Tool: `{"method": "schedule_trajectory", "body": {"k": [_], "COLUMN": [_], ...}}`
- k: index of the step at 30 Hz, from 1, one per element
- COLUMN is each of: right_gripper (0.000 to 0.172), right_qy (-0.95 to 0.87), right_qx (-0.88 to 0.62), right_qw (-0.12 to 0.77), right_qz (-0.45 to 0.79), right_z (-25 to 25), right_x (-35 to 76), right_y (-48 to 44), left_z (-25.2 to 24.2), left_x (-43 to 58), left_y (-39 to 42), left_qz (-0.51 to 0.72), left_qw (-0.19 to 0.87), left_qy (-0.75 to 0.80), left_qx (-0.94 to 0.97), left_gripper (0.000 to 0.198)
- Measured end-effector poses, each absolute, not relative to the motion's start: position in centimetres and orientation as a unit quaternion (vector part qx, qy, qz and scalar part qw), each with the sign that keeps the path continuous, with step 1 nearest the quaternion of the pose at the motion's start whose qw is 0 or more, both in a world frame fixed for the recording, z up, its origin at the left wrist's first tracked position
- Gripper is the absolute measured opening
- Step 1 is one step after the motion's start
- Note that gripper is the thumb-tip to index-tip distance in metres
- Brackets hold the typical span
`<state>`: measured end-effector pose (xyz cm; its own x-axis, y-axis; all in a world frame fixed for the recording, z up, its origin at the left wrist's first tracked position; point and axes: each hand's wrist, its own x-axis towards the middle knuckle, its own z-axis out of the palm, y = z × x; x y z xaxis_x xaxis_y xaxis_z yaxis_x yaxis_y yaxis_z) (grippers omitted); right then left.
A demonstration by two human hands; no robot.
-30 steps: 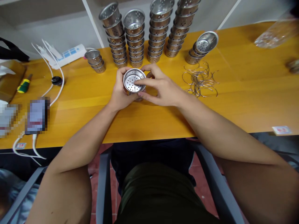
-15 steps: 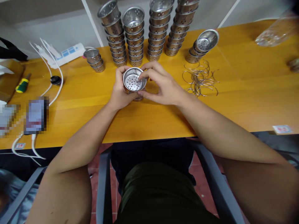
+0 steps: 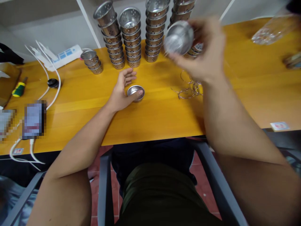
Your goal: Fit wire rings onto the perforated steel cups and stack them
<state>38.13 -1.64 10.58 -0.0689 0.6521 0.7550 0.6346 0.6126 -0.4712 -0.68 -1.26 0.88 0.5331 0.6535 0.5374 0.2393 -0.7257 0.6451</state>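
1. Orange-yellow wooden table (image 3: 70,103) set against a pale wall. Four tall stacks (image 3: 130,34) of perforated steel cups stand at its far edge, each cup nested in the one below, mouths up.
2. A short stack (image 3: 92,61) of the same cups stands just left of the tall stacks, apart from them.
3. A low steel cup (image 3: 135,93) sits on the table in front of the tall stacks, on the person's side. Its inside cannot be made out.
4. A raised steel cup (image 3: 178,37) is held clear of the table, in front of the rightmost of the tall stacks. It is blurred, and its contents cannot be told.
5. Left hand (image 3: 122,91): resting on the table in front of the tall stacks, fingers spread and slack, thumb tip touching the low steel cup. No grasp.
6. Right hand (image 3: 204,53): lifted and blurred, to the right of the tall stacks, fingers closed round the raised steel cup.
7. A loose pile of wire rings (image 3: 188,89) lies on the table in front and to the right of the tall stacks, beneath the right hand.
8. Left of the tall stacks: a white power strip (image 3: 63,56), white cables (image 3: 50,75) and a green-and-yellow screwdriver (image 3: 17,88). Far right of the tall stacks: a clear plastic bag (image 3: 270,31).
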Motion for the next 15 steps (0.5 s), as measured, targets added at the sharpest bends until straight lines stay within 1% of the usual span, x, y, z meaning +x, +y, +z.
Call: {"method": "schedule_trajectory", "body": {"k": [1, 2, 4, 7, 10, 13, 14, 15], "right_gripper": [0.079, 0.082, 0.083, 0.087, 0.091, 0.098, 0.096, 0.1], "right_qy": [-0.666, -0.612, -0.525, -0.463, -0.402, -0.323, -0.358, -0.369], "right_qx": [-0.497, -0.548, -0.64, -0.714, -0.757, -0.795, -0.774, -0.746], "right_qw": [0.556, 0.57, 0.561, 0.525, 0.514, 0.513, 0.523, 0.553], "right_qz": [-0.007, -0.012, -0.011, 0.019, 0.013, -0.017, 0.0, -0.032], "right_z": [11.2, 11.9, 13.0, 13.3, 11.6, 8.3, 7.1, 5.9], "right_x": [39.8, 41.4, 44.1, 46.7, 48.7, 51.8, 53.1, 54.3], "right_y": [-0.9, -0.2, 1.0, 2.4, 4.1, 6.3, 7.0, 7.7], "left_z": [0.8, 0.8, 0.7, 0.5, 0.4, 0.3, 0.3, 0.3], "left_x": [-0.8, -0.9, -1.0, -1.3, -1.5, -1.6, -1.7, -1.7], "left_y": [-1.2, -1.2, -1.1, -1.0, -0.9, -0.8, -0.8, -0.8], "left_qz": [0.401, 0.4, 0.402, 0.403, 0.409, 0.41, 0.409, 0.408], "left_qw": [0.254, 0.251, 0.246, 0.238, 0.246, 0.259, 0.262, 0.262], "left_qy": [0.279, 0.289, 0.294, 0.29, 0.285, 0.289, 0.287, 0.284], "left_qx": [0.835, 0.833, 0.832, 0.835, 0.831, 0.825, 0.826, 0.827], "left_gripper": [0.112, 0.111, 0.108, 0.106, 0.104, 0.102, 0.101, 0.101]}}
